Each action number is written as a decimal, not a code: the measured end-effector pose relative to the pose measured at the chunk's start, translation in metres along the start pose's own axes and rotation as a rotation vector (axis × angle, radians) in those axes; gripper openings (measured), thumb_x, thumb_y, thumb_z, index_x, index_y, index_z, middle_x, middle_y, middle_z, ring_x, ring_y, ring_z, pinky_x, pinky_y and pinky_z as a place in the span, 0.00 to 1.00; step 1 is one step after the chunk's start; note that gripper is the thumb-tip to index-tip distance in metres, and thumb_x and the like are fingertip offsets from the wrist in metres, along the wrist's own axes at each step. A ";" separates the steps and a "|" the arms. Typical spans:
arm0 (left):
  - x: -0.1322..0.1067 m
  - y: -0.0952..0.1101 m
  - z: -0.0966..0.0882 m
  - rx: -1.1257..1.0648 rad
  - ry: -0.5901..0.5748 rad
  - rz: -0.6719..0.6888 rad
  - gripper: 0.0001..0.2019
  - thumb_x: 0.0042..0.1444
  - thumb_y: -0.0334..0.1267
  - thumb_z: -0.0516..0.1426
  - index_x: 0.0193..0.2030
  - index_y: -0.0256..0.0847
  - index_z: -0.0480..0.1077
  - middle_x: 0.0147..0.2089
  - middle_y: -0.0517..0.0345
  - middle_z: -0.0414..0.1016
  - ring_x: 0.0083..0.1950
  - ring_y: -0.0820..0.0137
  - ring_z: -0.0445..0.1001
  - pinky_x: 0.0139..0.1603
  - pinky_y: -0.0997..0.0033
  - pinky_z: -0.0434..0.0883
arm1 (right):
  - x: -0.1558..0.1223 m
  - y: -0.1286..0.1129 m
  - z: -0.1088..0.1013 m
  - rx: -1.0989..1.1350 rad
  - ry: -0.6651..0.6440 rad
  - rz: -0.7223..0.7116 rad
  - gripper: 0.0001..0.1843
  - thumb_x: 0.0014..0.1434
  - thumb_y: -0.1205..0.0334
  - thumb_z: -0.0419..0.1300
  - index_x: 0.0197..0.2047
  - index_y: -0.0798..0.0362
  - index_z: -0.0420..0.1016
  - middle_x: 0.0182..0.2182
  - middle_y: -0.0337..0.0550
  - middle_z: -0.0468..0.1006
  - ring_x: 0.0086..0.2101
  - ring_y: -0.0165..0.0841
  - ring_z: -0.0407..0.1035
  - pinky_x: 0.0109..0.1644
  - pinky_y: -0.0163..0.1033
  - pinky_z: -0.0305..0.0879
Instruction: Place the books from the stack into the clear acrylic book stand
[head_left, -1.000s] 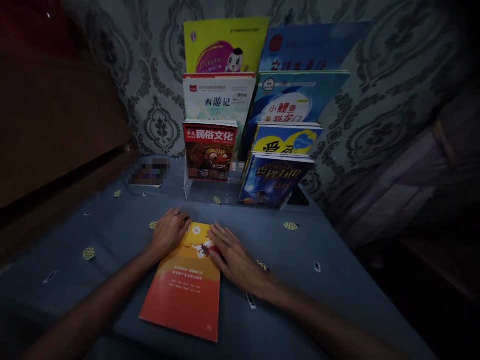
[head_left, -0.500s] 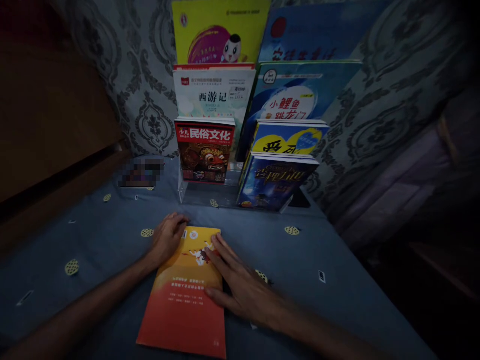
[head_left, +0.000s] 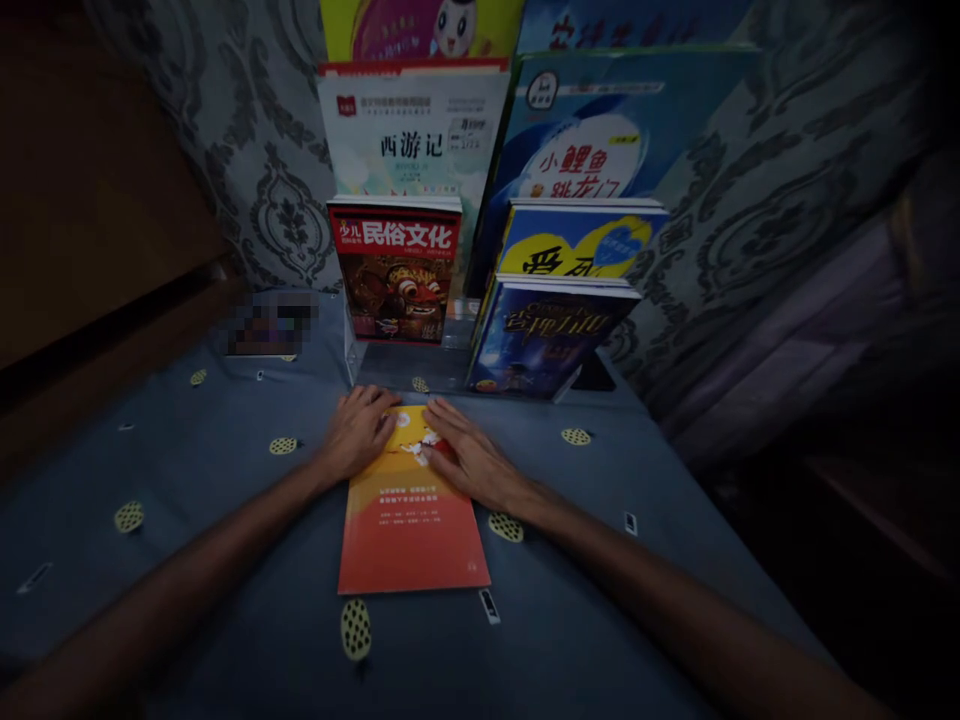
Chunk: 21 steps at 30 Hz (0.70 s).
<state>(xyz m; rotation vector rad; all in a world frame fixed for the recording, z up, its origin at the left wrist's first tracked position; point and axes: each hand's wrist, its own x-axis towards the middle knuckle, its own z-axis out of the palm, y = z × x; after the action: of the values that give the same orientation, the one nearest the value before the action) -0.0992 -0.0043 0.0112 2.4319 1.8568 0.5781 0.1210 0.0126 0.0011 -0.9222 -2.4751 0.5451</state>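
Note:
An orange and red book lies on the blue patterned cloth, its printed text upside down to me. At its upper left corner, my left hand curls round the edge, with the thumb over the cover. My right hand lies on the upper right part, fingers stretched out and thumb on the cover. Just beyond the hands stands a clear rack of books. The red-topped book and the dark blue book are in its lowest row.
Behind the front row stand a white book, a blue-green book and several others. A blurred-out dark item lies left of the rack. A brown box-like surface rises at far left, and patterned wallpaper is behind.
The book has slid forward toward the rack and turned straighter. My left hand has moved onto its upper corner, and my right hand has shifted forward with it. The view has tilted down.

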 end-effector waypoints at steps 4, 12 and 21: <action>-0.016 0.000 -0.002 0.048 -0.134 0.121 0.26 0.69 0.48 0.44 0.69 0.37 0.58 0.73 0.44 0.57 0.75 0.54 0.48 0.71 0.43 0.49 | -0.001 0.002 0.004 0.015 0.021 -0.018 0.29 0.68 0.55 0.50 0.68 0.60 0.62 0.68 0.57 0.61 0.69 0.43 0.49 0.71 0.57 0.50; -0.066 0.038 -0.014 0.043 -0.266 0.384 0.36 0.68 0.60 0.40 0.75 0.39 0.42 0.76 0.45 0.47 0.77 0.59 0.42 0.75 0.51 0.39 | -0.001 0.006 0.010 -0.006 0.041 -0.026 0.27 0.69 0.59 0.46 0.67 0.60 0.62 0.68 0.55 0.60 0.69 0.41 0.50 0.71 0.57 0.50; -0.104 0.067 -0.011 0.045 -0.183 0.494 0.39 0.67 0.59 0.45 0.76 0.36 0.37 0.75 0.41 0.49 0.76 0.58 0.45 0.75 0.52 0.46 | -0.002 0.005 0.011 -0.024 0.053 -0.048 0.27 0.69 0.61 0.45 0.68 0.59 0.62 0.68 0.53 0.60 0.69 0.40 0.48 0.72 0.57 0.49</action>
<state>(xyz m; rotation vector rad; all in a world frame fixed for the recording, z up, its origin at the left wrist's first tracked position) -0.0635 -0.1230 0.0095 2.8705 1.2149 0.3087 0.1193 0.0123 -0.0116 -0.8724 -2.4543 0.4700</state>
